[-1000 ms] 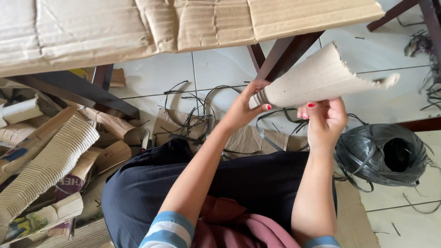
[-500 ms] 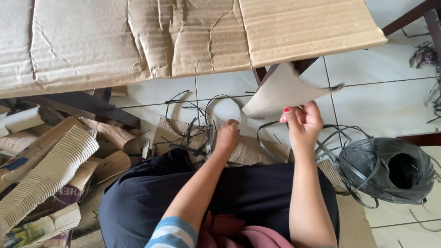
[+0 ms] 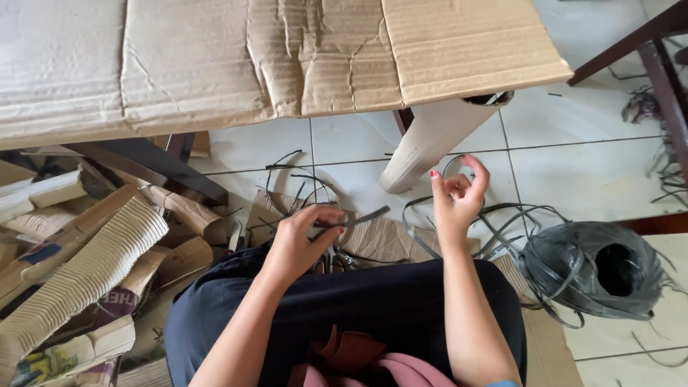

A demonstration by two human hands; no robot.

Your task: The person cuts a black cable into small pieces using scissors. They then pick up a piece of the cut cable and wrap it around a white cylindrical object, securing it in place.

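Under tabletop edge: a rolled cardboard cone (image 3: 430,143) hangs point-down from beneath the corrugated cardboard sheet (image 3: 287,57) that covers the tabletop, its wide end hidden under the sheet; what keeps it there cannot be seen.

Right hand (image 3: 457,197): raised just below the cone at about 4 o'clock from its tip, fingers loosely curled and half spread, gripping nothing that shows. Thin black strands pass close behind it; contact cannot be told. Judged: it hovers there to stay within reach of the cone.

Left hand (image 3: 304,233): over the lap, thumb and fingers pinched narrow on a black plastic strap (image 3: 358,217). The strap's free end juts toward 3 o'clock, pointing at the right hand. Judged: pinched near the end so the tip stays stiff and steerable.

Strap supply: a coil of black strapping (image 3: 595,269) sits on the tiled floor (image 3: 573,165) at 4 o'clock from the right hand, loose loops trailing from it toward the knees. Judged: kept low and close so lengths pull off freely.

Left side, 9 o'clock: a heap of rolled cardboard pieces (image 3: 93,251) lies on the floor beside the person's leg, within arm's reach.

Lap: dark trousers (image 3: 344,308), knees toward the tabletop.
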